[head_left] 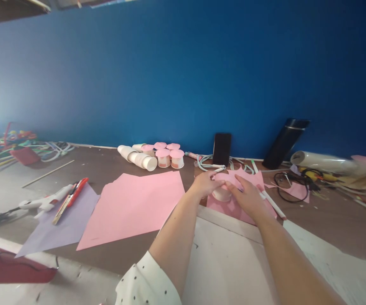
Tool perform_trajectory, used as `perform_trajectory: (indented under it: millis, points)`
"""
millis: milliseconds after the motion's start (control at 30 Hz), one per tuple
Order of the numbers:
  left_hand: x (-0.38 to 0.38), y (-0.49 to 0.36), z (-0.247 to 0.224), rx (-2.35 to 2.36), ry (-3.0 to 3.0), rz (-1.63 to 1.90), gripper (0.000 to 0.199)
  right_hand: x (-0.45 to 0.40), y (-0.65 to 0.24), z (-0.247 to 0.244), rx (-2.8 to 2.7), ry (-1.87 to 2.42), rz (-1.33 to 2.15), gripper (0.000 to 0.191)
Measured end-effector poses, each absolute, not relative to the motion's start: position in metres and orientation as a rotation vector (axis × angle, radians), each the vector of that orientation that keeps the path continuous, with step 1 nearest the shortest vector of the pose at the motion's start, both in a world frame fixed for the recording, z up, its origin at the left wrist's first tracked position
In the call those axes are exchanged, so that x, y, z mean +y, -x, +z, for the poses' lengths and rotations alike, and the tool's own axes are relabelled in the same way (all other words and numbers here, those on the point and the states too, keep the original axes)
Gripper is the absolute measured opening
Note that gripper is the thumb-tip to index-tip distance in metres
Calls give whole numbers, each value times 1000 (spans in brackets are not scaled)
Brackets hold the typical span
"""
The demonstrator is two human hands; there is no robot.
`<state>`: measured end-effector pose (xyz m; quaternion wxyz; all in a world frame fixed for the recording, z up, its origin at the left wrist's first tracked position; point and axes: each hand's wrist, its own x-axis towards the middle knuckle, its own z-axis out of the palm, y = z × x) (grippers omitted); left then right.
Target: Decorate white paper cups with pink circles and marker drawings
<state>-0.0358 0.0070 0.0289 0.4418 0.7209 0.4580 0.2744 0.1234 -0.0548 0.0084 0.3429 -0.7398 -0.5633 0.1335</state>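
Note:
An upside-down white paper cup (222, 195) stands on pink paper with a pink paper disc (222, 178) on its top. From the left, my left hand (205, 184) holds the cup's top edge and disc, fingers bent over them. My right hand (249, 195) grips the same disc and cup from the right, thumb and fingers near the rim. The fingers partly hide the disc. Under and around the cup lies cut pink paper (241, 212) with a jagged far edge. A white marker (273, 204) lies just right of my right hand.
Several paper cups with pink discs (177, 157) stand at the back, beside stacked white cups (143, 161). Left lie pink sheets (132, 207), a purple sheet (87, 207), a red utility knife (71, 199) and a glue gun (47, 200). A phone (222, 149) and black bottle (284, 142) lean against the wall.

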Motion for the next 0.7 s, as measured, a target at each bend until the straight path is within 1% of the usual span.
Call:
perform_trajectory:
  millis: [100, 267, 533, 700]
  points:
    - [7, 36, 29, 1116, -1794, 686, 48, -54, -123, 8, -1472, 1920, 330, 68]
    - [9, 37, 26, 1129, -1748, 686, 48, -54, -125, 9, -1438, 1879, 255, 69]
    - [13, 40, 24, 1175, -1715, 683, 50, -55, -126, 15, -1334, 1964, 370, 64]
    - [10, 40, 27, 1163, -1700, 678, 50, -56, -124, 15, -1333, 1984, 354, 64]
